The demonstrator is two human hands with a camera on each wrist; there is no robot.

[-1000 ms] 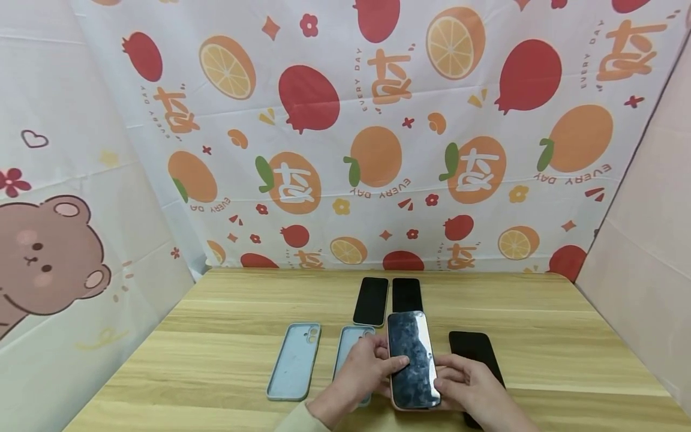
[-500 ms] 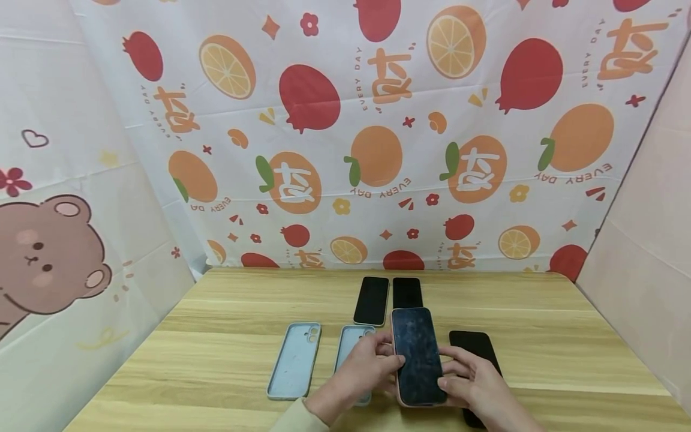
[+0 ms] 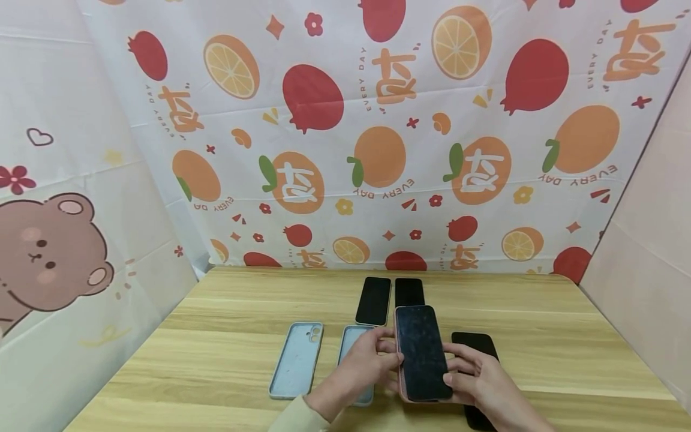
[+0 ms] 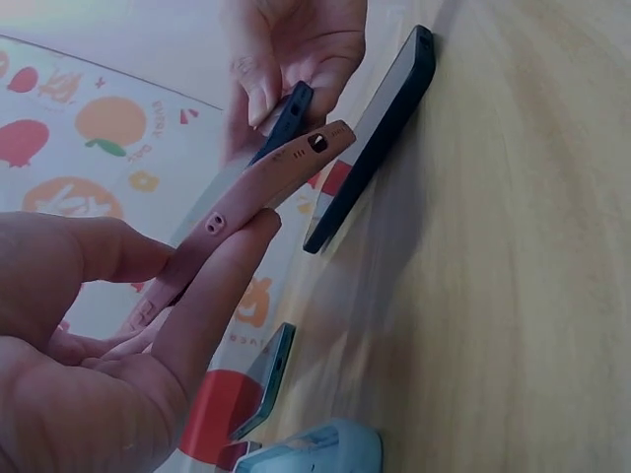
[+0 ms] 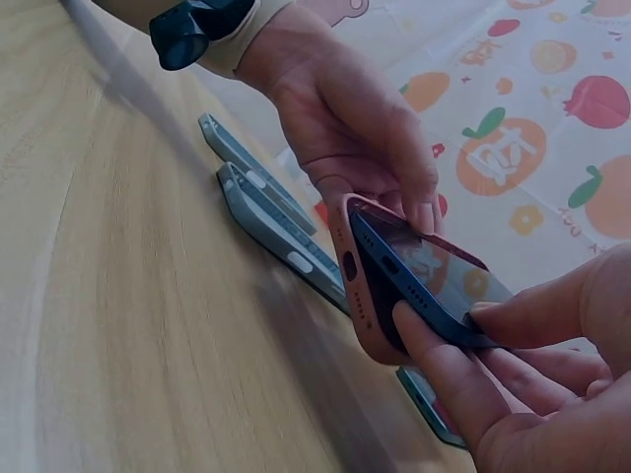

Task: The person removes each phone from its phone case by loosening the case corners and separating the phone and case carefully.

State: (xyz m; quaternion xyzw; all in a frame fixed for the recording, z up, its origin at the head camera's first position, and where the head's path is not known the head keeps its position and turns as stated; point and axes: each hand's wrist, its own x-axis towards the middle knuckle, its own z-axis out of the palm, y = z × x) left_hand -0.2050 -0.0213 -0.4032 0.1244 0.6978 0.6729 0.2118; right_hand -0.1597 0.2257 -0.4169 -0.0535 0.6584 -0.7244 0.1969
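Note:
Above the table, my left hand point(image 3: 363, 366) grips a pink phone case point(image 4: 222, 212) by its side edge, thumb on the rim and fingers beneath. A dark blue phone point(image 3: 423, 354) with a smudged black screen sits partly in that case. In the right wrist view, the phone's lower corner point(image 5: 419, 296) is raised out of the case, leaving a wedge-shaped gap. My right hand point(image 3: 486, 381) pinches this raised corner, with the thumb on the screen side and a fingertip in the gap. The far end of the phone is still within the case rim.
Two light blue phone cases point(image 3: 297, 360) lie on the wooden table point(image 3: 227, 348) at left, one partly behind my left forearm. Two phones point(image 3: 373, 300) lie at the back. Another black phone point(image 3: 475, 343) lies partly under my right hand. A fruit-print cloth point(image 3: 335, 234) hangs behind.
Both hands have shifted slightly right and away with the phone and case. The bright glare on the screen has gone as its tilt changed. The other phones and cases stay put.

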